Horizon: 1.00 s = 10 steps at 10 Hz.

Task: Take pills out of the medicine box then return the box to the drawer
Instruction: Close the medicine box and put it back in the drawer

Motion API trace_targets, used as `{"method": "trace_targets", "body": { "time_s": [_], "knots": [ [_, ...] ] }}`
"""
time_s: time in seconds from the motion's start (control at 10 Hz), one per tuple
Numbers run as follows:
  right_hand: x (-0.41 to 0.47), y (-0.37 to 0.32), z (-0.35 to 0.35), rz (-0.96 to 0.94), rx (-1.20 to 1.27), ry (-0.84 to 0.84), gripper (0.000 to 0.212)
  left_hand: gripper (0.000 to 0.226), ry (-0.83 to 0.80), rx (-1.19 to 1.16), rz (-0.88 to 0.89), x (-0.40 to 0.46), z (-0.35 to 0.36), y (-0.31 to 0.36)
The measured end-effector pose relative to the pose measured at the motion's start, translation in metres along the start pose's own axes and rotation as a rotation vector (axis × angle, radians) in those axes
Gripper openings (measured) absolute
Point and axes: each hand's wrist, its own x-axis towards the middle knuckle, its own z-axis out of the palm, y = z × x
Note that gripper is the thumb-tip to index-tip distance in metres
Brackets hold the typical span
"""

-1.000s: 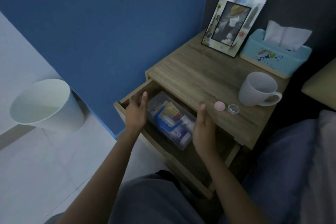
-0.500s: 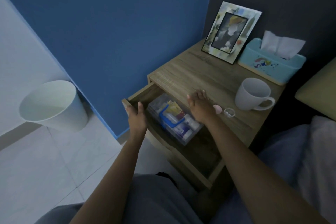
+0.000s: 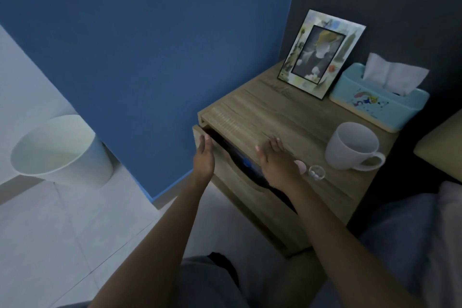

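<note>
The wooden drawer (image 3: 235,182) of the bedside table (image 3: 282,117) stands only a narrow gap open. Through the gap a sliver of the clear medicine box (image 3: 246,162) with its blue handle shows; the rest is hidden. My left hand (image 3: 205,157) lies flat against the drawer front near its left corner, fingers straight. My right hand (image 3: 276,160) hovers flat over the table's front edge, holding nothing. Beside it sit a small clear cup with pills (image 3: 316,172) and a pink lid (image 3: 300,166), partly hidden by my right hand.
A white mug (image 3: 352,147), a blue tissue box (image 3: 380,100) and a picture frame (image 3: 321,54) stand on the table top. A white bin (image 3: 60,150) stands on the floor at left by the blue wall. Bedding lies at right.
The drawer has slid from wide open to almost shut under my left hand. My right hand rose out of the drawer to the table's front edge.
</note>
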Motion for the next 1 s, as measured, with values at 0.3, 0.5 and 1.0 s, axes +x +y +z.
{"method": "trace_targets", "body": {
  "time_s": [0.3, 0.5, 1.0],
  "knots": [
    [0.003, -0.003, -0.004, 0.088, 0.055, 0.004, 0.064, 0.068, -0.050, 0.030, 0.024, 0.018, 0.020, 0.012],
    [0.002, -0.008, -0.011, 0.072, -0.012, -0.053, 0.060, 0.067, -0.098, 0.040, 0.042, 0.026, 0.020, 0.011],
    [-0.006, -0.081, -0.108, 0.022, -0.013, 0.043, 0.053, 0.068, -0.149, 0.788, 0.096, -0.034, -0.105, 0.094]
  ]
}}
